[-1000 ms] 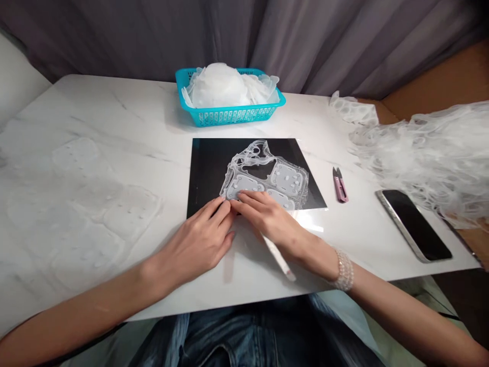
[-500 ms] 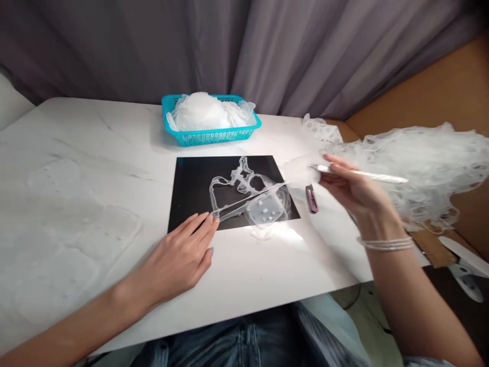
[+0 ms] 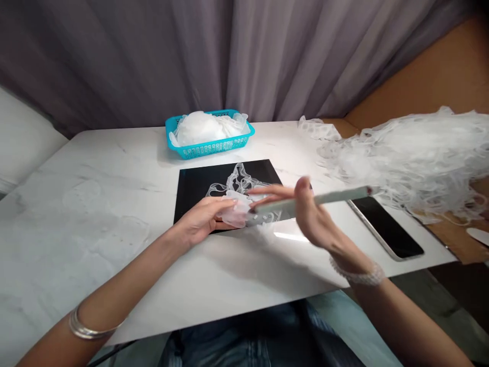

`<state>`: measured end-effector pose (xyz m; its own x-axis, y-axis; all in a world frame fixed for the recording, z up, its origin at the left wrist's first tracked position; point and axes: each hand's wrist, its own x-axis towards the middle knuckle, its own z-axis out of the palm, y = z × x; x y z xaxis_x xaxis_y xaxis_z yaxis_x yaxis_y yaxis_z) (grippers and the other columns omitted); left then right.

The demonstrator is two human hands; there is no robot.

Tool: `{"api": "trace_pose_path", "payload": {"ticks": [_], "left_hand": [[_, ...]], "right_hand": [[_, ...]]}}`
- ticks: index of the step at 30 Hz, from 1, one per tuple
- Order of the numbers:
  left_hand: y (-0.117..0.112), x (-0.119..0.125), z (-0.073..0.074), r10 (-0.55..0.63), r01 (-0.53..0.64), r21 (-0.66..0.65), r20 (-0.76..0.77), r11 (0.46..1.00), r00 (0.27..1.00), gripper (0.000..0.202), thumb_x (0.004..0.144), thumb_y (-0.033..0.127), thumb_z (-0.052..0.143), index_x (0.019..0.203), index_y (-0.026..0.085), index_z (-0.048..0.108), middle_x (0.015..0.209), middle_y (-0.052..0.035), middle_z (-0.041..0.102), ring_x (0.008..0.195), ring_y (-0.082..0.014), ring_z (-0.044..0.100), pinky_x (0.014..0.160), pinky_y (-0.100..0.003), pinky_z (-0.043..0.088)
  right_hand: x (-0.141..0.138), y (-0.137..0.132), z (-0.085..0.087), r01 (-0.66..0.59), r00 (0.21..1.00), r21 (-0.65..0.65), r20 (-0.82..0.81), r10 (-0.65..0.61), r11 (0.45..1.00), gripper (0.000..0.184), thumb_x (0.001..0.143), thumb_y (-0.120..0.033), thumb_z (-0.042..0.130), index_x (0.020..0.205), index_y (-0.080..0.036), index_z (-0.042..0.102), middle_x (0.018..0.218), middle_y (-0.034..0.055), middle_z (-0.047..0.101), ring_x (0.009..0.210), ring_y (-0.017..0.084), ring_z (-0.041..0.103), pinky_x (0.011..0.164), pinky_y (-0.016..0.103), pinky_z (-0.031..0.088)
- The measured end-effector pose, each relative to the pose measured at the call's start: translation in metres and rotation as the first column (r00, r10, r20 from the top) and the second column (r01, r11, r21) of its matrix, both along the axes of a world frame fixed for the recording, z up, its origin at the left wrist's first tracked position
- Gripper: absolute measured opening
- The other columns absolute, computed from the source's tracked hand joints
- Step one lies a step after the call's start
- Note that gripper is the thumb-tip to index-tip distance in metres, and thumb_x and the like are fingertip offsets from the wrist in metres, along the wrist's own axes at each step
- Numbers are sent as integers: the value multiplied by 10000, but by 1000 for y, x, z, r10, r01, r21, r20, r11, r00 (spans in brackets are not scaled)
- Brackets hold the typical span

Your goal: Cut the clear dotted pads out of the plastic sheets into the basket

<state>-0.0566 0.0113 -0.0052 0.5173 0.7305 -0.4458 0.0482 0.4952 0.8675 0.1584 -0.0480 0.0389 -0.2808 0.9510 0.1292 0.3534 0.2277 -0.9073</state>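
Note:
Between the thumb and fingers of my left hand (image 3: 204, 216) is a small translucent white sheer piece (image 3: 235, 206), held just above the black mat (image 3: 191, 188). My right hand (image 3: 311, 214) comes close from the right, blurred, with a slim pale pen-shaped tool (image 3: 336, 196) in its grip. The tool's tip lies beside the sheer piece; whether they touch I cannot tell. Under and behind my hands, thin cut-out sheer scraps (image 3: 239, 176) lie on the mat, partly covered.
A blue basket (image 3: 210, 149) with white sheer pieces stands at the back. At the right, a large heap of sheer scraps (image 3: 412, 148) spreads out, a phone (image 3: 389, 227) in front of it. On the left, translucent sheets (image 3: 118, 234) lie on the white table (image 3: 214, 295).
My left hand has lifted off the mat and now holds the small sheer piece, which was by my right fingers. My right hand has moved left with the tool. The phone has come into view.

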Motion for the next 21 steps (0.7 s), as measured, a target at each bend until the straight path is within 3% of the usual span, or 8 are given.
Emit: {"api": "trace_pose_path", "payload": {"ticks": [2, 3, 5, 8, 10, 12, 16, 21], "left_hand": [[-4, 2, -2, 32, -23, 107, -84, 994, 996, 308, 825, 371, 720, 1006, 123, 739, 1005, -140, 771, 900, -247, 745, 888, -410, 590], [-6, 2, -2, 36, -15, 167, -121, 986, 992, 300, 819, 368, 723, 986, 118, 743, 980, -135, 774, 885, -241, 744, 879, -404, 590], [-8, 2, 2, 37, 27, 294, -208, 956, 977, 276, 817, 368, 713, 940, 126, 758, 933, -110, 776, 876, -235, 738, 864, -384, 585], [-6, -3, 10, 39, 123, 424, -355, 897, 934, 221, 807, 348, 697, 883, 158, 778, 878, -61, 769, 878, -235, 726, 864, -355, 568], [-3, -7, 14, 36, 145, 419, -395, 896, 918, 201, 789, 327, 702, 887, 172, 783, 848, -44, 762, 855, -230, 720, 842, -344, 570], [0, -10, 17, 18, 135, 377, -376, 916, 926, 215, 769, 307, 714, 927, 177, 780, 860, -40, 760, 843, -221, 716, 817, -333, 576], [8, -9, 18, -62, 172, 307, -337, 936, 940, 288, 758, 324, 748, 998, 167, 766, 902, -65, 762, 846, -213, 712, 800, -325, 574], [14, 7, 17, -74, 214, 353, -369, 911, 926, 233, 764, 371, 748, 716, 143, 746, 713, -62, 718, 679, -184, 663, 633, -268, 521]], "right_hand": [[8, 15, -6, 164, 986, 39, -45, -163, 986, 667, 1031, -595, 175, 1078, -213, 720, 801, 69, 732, 927, 235, 705, 908, 431, 511], [11, 24, -9, 180, 983, 56, -40, -178, 982, 599, 1030, -583, 256, 997, -195, 711, 801, 64, 720, 903, 226, 698, 888, 409, 507], [11, 42, -16, 83, 997, 67, -9, -82, 994, 413, 1002, -512, 439, 864, -179, 640, 886, 60, 702, 914, 210, 674, 853, 370, 498], [4, 61, -25, -220, 975, 23, -22, 220, 975, 199, 923, -305, 585, 800, -206, 464, 954, 33, 646, 953, 182, 637, 806, 325, 492], [1, 71, -32, -365, 928, 3, -75, 365, 931, 255, 876, -201, 579, 772, -233, 348, 907, 9, 607, 918, 166, 631, 764, 304, 491], [0, 77, -38, -421, 903, 7, -86, 420, 907, 290, 850, -153, 558, 768, -246, 296, 858, -7, 588, 861, 152, 621, 734, 293, 479], [2, 79, -43, -414, 907, 64, -56, 418, 908, 295, 841, -128, 543, 788, -252, 280, 839, -12, 611, 814, 135, 584, 753, 290, 450], [0, 72, -39, -329, 942, 172, 124, 311, 928, 272, 843, -128, 515, 790, -248, 277, 799, -36, 567, 699, 118, 436, 671, 263, 373]]}}
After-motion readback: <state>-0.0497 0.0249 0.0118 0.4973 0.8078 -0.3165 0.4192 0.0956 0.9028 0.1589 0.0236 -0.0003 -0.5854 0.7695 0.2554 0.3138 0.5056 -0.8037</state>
